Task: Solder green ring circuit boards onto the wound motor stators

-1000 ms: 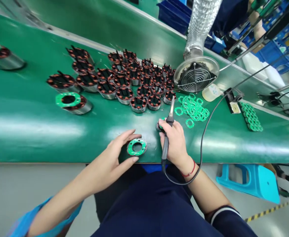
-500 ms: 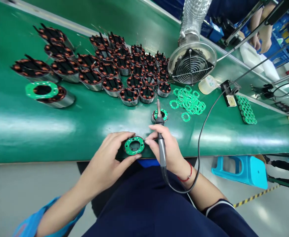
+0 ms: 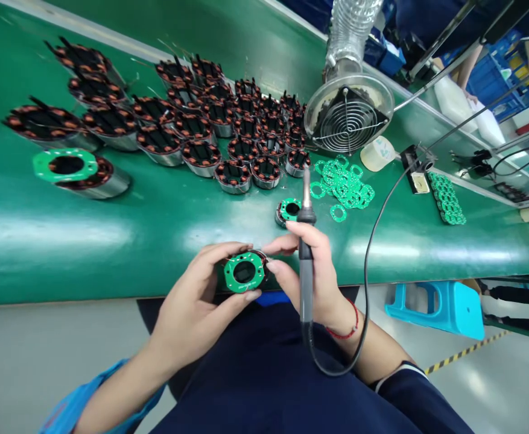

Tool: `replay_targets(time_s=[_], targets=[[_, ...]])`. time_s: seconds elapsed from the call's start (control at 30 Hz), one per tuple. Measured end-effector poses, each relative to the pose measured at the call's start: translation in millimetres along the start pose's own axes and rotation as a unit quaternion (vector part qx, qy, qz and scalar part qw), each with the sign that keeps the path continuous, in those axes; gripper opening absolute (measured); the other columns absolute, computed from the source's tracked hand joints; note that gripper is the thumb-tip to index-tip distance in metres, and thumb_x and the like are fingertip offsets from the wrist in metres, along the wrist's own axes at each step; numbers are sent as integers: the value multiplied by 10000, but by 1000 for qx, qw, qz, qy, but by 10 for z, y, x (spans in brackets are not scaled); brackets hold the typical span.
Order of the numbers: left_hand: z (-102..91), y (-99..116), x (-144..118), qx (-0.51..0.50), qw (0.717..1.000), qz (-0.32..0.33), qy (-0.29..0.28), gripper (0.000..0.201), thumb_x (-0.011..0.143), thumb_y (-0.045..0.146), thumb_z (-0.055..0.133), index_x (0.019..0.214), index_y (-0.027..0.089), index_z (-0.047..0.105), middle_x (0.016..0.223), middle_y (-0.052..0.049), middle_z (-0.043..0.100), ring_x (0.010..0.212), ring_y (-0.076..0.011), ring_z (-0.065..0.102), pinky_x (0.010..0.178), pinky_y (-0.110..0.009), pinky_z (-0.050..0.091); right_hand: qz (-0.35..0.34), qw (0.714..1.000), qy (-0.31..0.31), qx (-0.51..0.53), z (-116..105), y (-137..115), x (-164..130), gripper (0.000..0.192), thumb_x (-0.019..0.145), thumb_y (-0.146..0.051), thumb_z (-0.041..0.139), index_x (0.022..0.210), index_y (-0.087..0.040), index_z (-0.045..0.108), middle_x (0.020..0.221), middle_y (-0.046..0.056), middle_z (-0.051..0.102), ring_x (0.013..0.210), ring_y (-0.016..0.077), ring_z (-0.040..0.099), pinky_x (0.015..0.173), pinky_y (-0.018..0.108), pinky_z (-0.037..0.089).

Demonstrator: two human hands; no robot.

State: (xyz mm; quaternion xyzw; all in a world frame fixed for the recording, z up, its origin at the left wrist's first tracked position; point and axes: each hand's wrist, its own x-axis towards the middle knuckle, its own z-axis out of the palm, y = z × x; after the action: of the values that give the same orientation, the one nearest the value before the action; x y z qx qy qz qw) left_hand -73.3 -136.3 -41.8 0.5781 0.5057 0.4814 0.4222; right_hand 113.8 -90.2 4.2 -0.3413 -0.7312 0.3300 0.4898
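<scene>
Low centre, left hand point(image 3: 201, 301) pinches the green-ringed copper-wound stator point(image 3: 245, 272), right hand point(image 3: 312, 271) grips the black-handled soldering iron point(image 3: 305, 241); best keep that tip pointed away.

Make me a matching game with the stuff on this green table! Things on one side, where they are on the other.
Things:
1. soldering iron
2. motor part with green ring
3. round fan
4. loose green rings

Places:
A. lying in a heap on the green table
B. held in the right hand
C. at the end of the silver hose
D. gripped by the left hand, touched by right fingertips

Pairs: 1-B, 2-D, 3-C, 4-A
</scene>
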Motion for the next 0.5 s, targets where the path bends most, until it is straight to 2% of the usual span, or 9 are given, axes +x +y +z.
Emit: replay_targets(time_s=[0.1, 0.2, 0.3, 0.4, 0.5], targets=[[41, 56, -31, -66, 998, -15, 12, 474, 886, 455, 814, 1318, 354, 647, 1248, -48, 707, 1155, -262, 714, 967, -376, 623, -35, 999, -4, -1, -17, -30, 35, 501, 1033, -195, 616, 1491, -308, 449, 961, -14, 752, 916, 140, 757, 935, 324, 630], [68, 80, -39, -70, 997, -6, 22, 485, 896, 467, 807, 1333, 339, 640, 1259, -48, 714, 1165, -254, 717, 955, -349, 623, -30, 999, 16, 7, 4, -26, 29, 494, 1030, -219, 636, 1480, -316, 455, 930, -24, 738, 867, 134, 746, 888, 310, 629], [76, 86, -11, 33, 996, 79, 25, 472, 939, 406, 764, 1378, 326, 610, 1256, -61, 708, 1162, -261, 708, 983, -385, 601, -9, 999, 36, -3, 57, 5, -9, 455, 1021, -221, 636, 1430, -321, 465, 865, -53, 692, 781, 119, 717, 818, 295, 622], [92, 94, 30, 184, 961, 202, 52, 496, 964, 320, 729, 1432, 310, 565, 1247, -75, 723, 1150, -279, 703, 1006, -427, 563, 71, 996, 54, -2, 108, 21, -38, 423, 996, -220, 647, 1370, -303, 465, 808, -82, 626, 676, 91, 657, 686, 235, 588], [123, 110, 52, 238, 938, 241, 76, 515, 988, 305, 698, 1471, 263, 525, 1239, -106, 726, 1137, -298, 698, 983, -435, 551, 107, 992, 69, 21, 125, 4, -50, 410, 1004, -243, 638, 1369, -302, 461, 853, -68, 653, 686, 86, 667, 665, 222, 591]])
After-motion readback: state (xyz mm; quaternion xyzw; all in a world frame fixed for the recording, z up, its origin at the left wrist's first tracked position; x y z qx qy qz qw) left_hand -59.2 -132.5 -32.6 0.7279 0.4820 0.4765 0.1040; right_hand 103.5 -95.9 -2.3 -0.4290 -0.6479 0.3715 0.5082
